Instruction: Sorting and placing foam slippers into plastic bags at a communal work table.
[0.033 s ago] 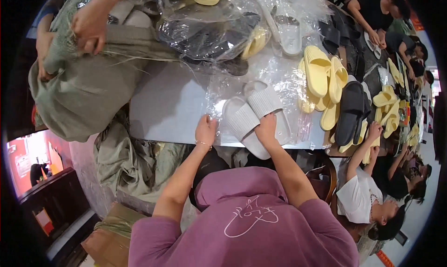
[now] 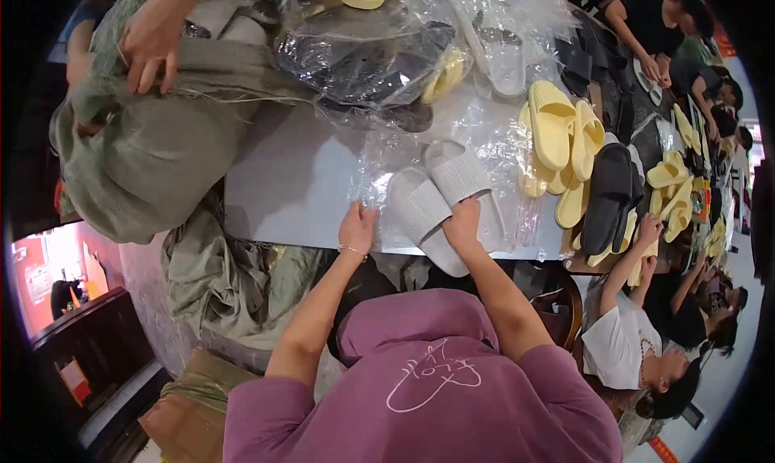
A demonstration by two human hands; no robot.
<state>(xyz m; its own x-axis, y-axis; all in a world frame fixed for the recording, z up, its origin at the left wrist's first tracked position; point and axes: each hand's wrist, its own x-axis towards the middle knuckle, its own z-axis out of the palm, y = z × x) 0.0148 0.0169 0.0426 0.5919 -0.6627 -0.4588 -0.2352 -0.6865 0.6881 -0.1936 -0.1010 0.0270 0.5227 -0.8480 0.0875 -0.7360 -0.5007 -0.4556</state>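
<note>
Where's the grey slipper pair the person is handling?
Head view, just right of centre: the grey slipper pair is at the table's near edge, right hand on it, left hand to its left, yellow slippers farther right.

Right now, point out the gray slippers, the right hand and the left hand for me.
Gray slippers (image 2: 425, 210): head view, on the nearer one's ribbed strap.
Right hand (image 2: 462, 222): head view, on the back of the hand.
Left hand (image 2: 357, 227): head view, mid-hand, above the wrist.
</note>
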